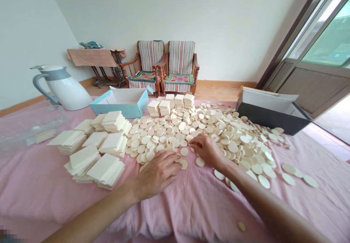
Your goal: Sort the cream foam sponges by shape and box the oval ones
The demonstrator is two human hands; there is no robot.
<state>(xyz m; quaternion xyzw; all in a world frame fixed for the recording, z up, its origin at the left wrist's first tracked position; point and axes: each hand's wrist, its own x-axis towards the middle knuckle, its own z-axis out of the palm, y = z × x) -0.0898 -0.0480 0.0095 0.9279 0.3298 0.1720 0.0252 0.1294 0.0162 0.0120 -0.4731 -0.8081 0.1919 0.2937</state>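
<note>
A wide heap of pale round wooden discs (166, 130) spreads over the middle of the pink cloth. At its near edge lies my left hand (158, 173), palm down and fingers apart. Its fingertips reach a loose disc (184, 164). To its right, my right hand (206, 150) is closed, thumb and fingers drawn together low over the discs. What those fingertips hold, if anything, is hidden. Several stacks of thin square wooden tiles (106, 172) stand left of my left hand. Smaller tile stacks (164, 108) stand behind the heap.
An open light-blue box (120, 108) and a white jug (68, 90) stand at back left. A clear plastic container (16, 130) lies at far left. At right is an open black box (270, 112). Stray discs (310, 181) lie near the right edge. Two chairs (180, 64) stand beyond.
</note>
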